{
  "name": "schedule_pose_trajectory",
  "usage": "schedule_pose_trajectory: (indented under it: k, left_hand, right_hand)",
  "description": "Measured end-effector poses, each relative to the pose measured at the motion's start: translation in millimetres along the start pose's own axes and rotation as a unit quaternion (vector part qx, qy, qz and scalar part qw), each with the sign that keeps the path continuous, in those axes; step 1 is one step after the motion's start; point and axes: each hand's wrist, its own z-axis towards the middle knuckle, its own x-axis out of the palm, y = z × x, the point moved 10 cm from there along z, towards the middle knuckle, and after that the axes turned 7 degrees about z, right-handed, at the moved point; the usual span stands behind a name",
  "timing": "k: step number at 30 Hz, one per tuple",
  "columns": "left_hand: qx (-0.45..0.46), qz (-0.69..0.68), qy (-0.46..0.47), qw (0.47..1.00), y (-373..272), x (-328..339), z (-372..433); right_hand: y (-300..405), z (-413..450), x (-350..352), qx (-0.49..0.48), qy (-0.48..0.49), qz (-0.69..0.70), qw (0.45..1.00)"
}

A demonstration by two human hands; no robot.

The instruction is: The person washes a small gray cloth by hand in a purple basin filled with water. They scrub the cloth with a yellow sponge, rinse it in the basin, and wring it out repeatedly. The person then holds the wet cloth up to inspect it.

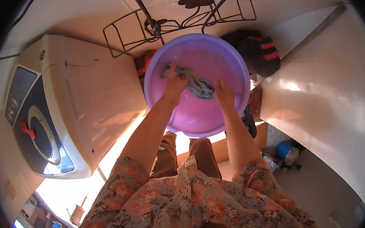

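Observation:
A wet grey-blue cloth (200, 86), twisted into a thick rope, stretches between my two hands over a purple plastic basin (199, 127). My left hand (174, 86) grips the cloth near its upper left part, and a loose end sticks out beyond the fingers. At the cloth's lower right end, my right hand (224, 93) is closed on it. The inside of the basin looks pink, and a little water seems to lie in it. What the basin rests on is mostly hidden beneath it.
A washing machine (103, 85) stands on the left. Beyond the basin is a dark metal wire rack (182, 27). A black bag with red stripes (260, 55) lies against the basin's right side, near the tiled wall (324, 80). A blue dotted container (286, 152) is on the floor, lower right.

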Motion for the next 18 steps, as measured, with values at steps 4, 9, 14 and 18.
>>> schedule_pose_trajectory:
  k: [4, 9, 14, 18]
  left_hand:
    - [-0.061, -0.010, -0.065, 0.996, 28, -9, -14]
    - [-0.270, -0.182, -0.047, 0.944, 83, 10, -36]
    - [-0.163, -0.400, 0.119, 0.894, 42, 39, -26]
    - [-0.122, -0.378, 0.123, 0.909, 30, 35, -20]
  right_hand:
    - [30, -1, 51, -0.170, 0.036, -0.036, 0.984]
    - [-4, 4, 83, 0.173, 0.153, 0.323, 0.918]
    - [117, -52, 16, -0.072, 0.109, 0.220, 0.967]
    - [123, -57, 10, -0.031, 0.105, 0.182, 0.977]
